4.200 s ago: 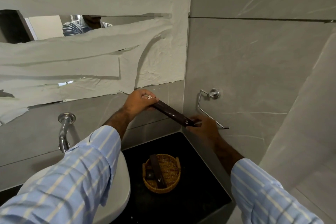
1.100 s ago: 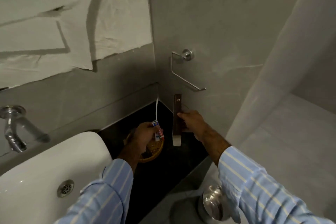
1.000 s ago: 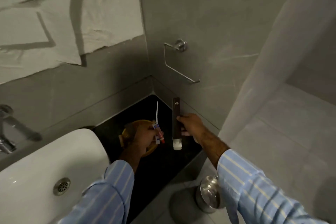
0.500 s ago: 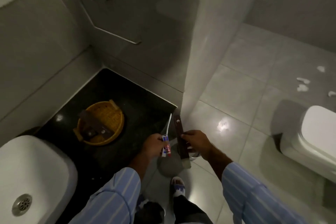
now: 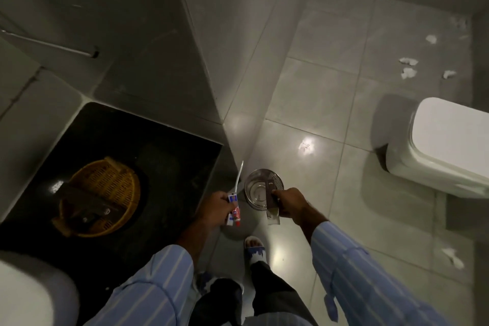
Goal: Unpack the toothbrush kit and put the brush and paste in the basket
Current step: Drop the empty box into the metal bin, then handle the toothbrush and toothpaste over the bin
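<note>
My left hand grips a thin white toothbrush, which points up, and a small red, white and blue paste tube. My right hand holds the dark brown kit box, its pale open end pointing down, above a round steel bin on the floor. The woven yellow basket stands on the black counter at the left, apart from both hands. Dark brown packets lie in it.
A white basin fills the lower left corner. A grey tiled wall edge separates the counter from the floor. A white toilet stands at the right. Paper scraps lie on the floor tiles. My sandalled foot is below the bin.
The view has swung down from the wall to the floor. My right hand has carried the kit box from beside the counter to over the steel bin. The left still holds brush and paste.
</note>
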A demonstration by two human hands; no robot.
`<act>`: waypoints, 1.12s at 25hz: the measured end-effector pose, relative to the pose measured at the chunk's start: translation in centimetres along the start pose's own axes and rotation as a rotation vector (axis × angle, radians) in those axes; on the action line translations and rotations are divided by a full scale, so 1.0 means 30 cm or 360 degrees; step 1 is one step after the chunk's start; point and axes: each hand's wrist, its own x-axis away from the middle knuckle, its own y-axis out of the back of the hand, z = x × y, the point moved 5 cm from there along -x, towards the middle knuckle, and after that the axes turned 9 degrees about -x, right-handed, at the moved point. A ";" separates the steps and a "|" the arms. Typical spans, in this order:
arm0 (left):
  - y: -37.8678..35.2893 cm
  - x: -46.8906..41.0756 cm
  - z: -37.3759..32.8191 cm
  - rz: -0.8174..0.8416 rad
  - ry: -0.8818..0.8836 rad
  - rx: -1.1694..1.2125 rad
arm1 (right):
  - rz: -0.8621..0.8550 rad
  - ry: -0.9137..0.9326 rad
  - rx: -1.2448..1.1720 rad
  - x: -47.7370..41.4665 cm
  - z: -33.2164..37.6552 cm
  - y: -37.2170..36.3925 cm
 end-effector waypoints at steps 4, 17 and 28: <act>0.013 -0.024 -0.004 -0.0034 0.0001 -0.0019 | -0.0025 -0.0061 -0.0076 -0.054 0.042 0.027; 0.135 0.014 -0.048 -0.0160 -0.0416 -0.0261 | 0.0194 0.1315 0.1032 0.156 0.435 -0.189; 0.502 0.164 -0.059 -0.0469 -0.0964 -0.0520 | 0.0987 0.1376 0.2385 0.344 0.473 -0.633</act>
